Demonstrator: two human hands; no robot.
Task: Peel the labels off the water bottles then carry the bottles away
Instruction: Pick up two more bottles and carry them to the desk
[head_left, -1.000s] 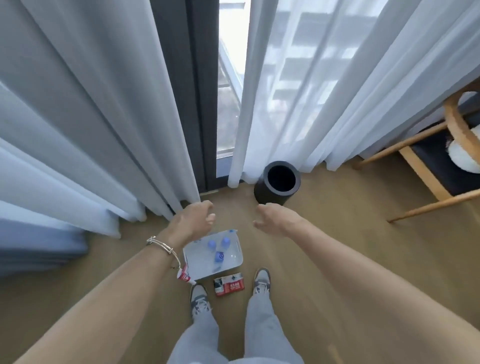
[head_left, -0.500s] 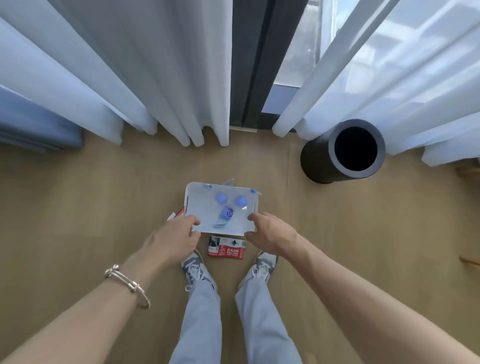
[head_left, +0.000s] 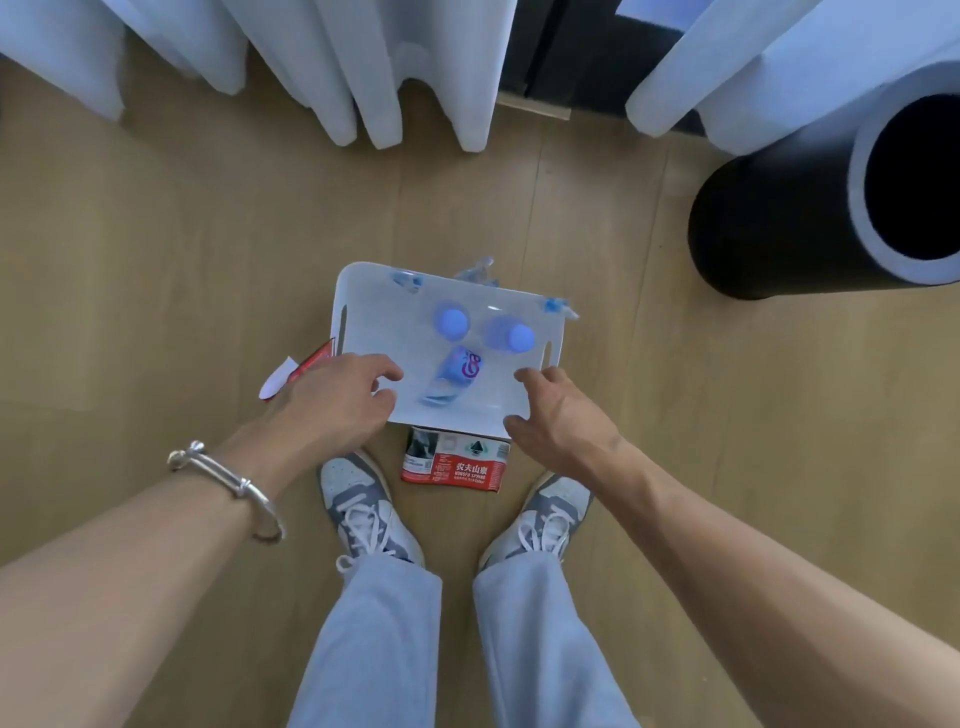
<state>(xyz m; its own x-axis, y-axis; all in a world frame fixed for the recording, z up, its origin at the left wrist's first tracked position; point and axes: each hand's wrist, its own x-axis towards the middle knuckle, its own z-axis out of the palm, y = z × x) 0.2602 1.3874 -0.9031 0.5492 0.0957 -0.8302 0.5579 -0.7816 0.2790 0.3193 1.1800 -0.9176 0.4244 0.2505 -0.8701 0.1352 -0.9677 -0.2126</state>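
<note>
Your left hand (head_left: 332, 400) and right hand (head_left: 558, 421) hovered with loose, empty fingers over the white tray's (head_left: 374, 306) near edge. It sat on the wooden floor (head_left: 156, 286) near the curtains (head_left: 363, 67).

1. I see the tray (head_left: 363, 332) on the floor (head_left: 156, 291), ahead of the shoes (head_left: 358, 499).
2. Two upright bottles (head_left: 451, 321) stand in it, a third bottle (head_left: 452, 382) lying nearer me.
3. A bin (head_left: 810, 208) stands far right.

The floor (head_left: 156, 270) is of light wooden planks. A black cylindrical bin (head_left: 779, 208) stands on it, open at the top. Just behind the bin hang white curtains (head_left: 363, 67), their hems reaching the floor. Left of the bin, between the curtains, shows a dark window frame (head_left: 566, 57).
</note>
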